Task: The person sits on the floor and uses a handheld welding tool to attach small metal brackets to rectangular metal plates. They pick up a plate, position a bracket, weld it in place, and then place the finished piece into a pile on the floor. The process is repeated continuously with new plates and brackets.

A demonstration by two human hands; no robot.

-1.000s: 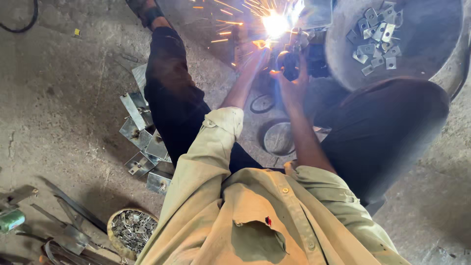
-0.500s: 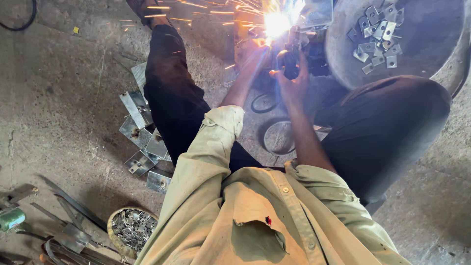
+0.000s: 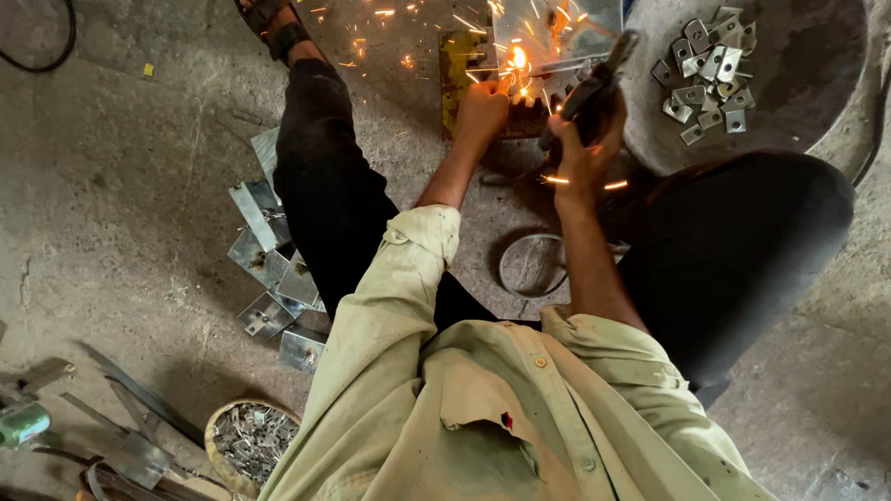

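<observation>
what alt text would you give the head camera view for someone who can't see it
Seen from above, a seated person's left hand steadies a small shiny metal plate while the right hand grips a dark welding electrode holder, orange sparks flying where they meet. A round grey pan of small metal brackets sits at right; bent steel plates lie at left.

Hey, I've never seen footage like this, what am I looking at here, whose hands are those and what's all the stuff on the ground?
The one picture comes from a camera worn on a person's head, looking down at their own body, legs and arms. No machine is involved: the person sits on a concrete floor and works with bare hands. The left hand steadies a shiny metal piece where sparks fly. The right hand grips a dark welding holder. Around them lie a round pan holding small metal plates, a heap of bent metal brackets, a wire ring and a small basket of scrap bits.
</observation>
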